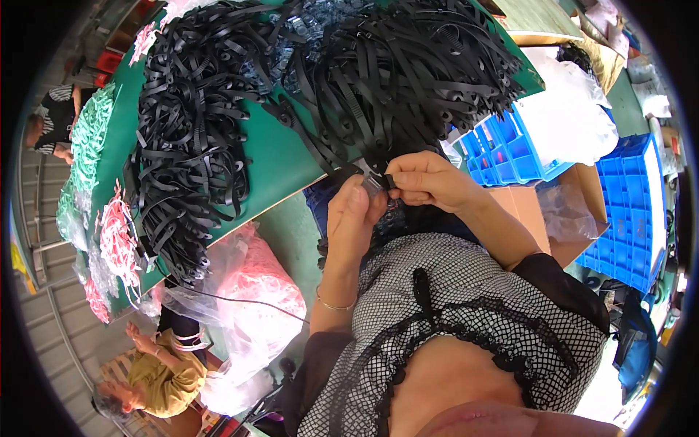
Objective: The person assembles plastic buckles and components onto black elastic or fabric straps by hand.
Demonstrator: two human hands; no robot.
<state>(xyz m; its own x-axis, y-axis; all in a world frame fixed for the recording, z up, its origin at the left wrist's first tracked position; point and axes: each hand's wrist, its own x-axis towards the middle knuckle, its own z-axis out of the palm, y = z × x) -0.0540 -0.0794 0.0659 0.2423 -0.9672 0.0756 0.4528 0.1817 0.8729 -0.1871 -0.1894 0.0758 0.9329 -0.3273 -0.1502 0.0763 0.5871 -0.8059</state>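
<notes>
Just off the near edge of the green table, my two hands meet over a small grey, see-through buckle point(373, 182). My left hand point(349, 213) is closed, with the buckle between its thumb and fingers. From the right, my right hand point(431, 180) pinches a dark strap end point(389, 180) against the buckle. Right behind my fingers lies a large heap of black rubbery straps point(408, 73) with holes and ridges. A few straps point(306, 138) trail from it toward my hands. Whether the strap passes through the buckle is hidden by my fingers.
On the green table point(273, 178) lie another long pile of black straps point(189, 138) and clear buckles point(309, 33). Pink point(118, 233) and green straps point(93, 138) sit at far left. Blue crates point(502, 149) and a carton point(575, 211) stand right. Two people work at left.
</notes>
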